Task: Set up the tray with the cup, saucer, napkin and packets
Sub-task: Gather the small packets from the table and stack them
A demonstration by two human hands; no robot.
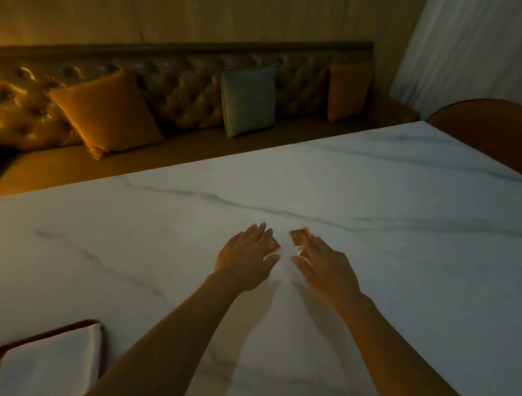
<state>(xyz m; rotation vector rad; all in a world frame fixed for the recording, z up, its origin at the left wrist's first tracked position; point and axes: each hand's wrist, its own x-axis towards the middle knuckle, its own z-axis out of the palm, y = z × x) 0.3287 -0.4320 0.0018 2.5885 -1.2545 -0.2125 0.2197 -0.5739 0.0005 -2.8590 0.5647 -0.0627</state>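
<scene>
Two small orange packets lie on the white marble table (375, 238). My left hand (245, 259) rests flat over the left packet (273, 245), fingers spread, hiding most of it. My right hand (326, 265) lies on the lower part of the right packet (299, 236), whose far end sticks out past the fingertips. Neither packet is lifted. At the bottom left corner a brown tray (65, 327) holds a folded white napkin (49, 365). No cup or saucer is in view.
A tufted leather bench with two orange cushions (103, 116) and a grey-green cushion (248, 100) runs along the table's far side. A rounded brown chair back (496, 129) stands at the far right. A white curtain (484, 46) hangs behind it.
</scene>
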